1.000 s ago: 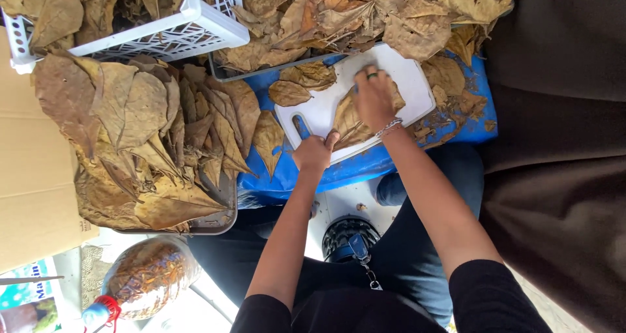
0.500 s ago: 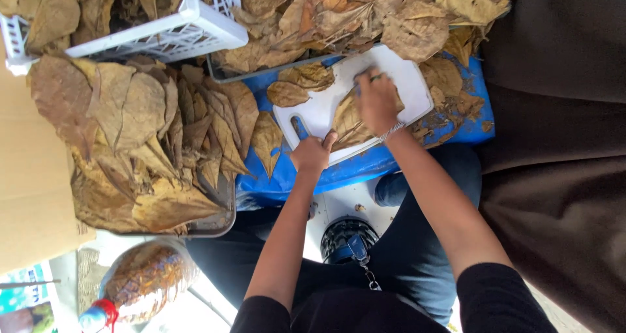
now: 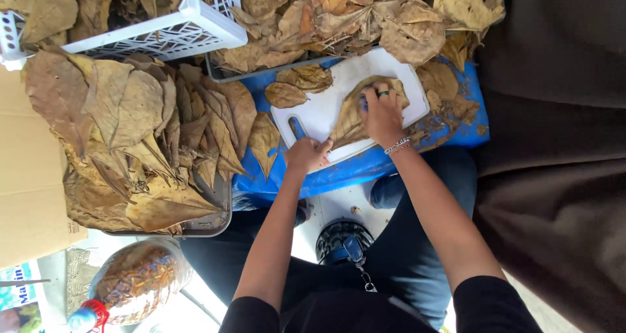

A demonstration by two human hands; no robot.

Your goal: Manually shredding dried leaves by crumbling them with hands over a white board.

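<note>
A white cutting board (image 3: pixel 319 111) lies on a blue-covered surface (image 3: pixel 355 173) in front of me. A dry brown leaf (image 3: pixel 349 121) is spread on it. My right hand (image 3: pixel 383 116), with a ring and a bracelet, presses down on that leaf; a bit of something blue shows under its fingers. My left hand (image 3: pixel 306 153) grips the board's near edge beside the handle slot. Two smaller leaves (image 3: pixel 293 88) lie at the board's far left corner.
A metal tray (image 3: pixel 218 223) piled with dry leaves sits at my left. A white plastic basket (image 3: pixel 163 36) and a heap of leaves (image 3: pixel 365 13) lie beyond. A cardboard box (image 3: pixel 26 196), a leaf-filled bottle (image 3: pixel 137 281) and dark fabric (image 3: pixel 554 150) flank me.
My right hand has slid a little toward me along the leaf. My left hand has kept its hold on the board's edge.
</note>
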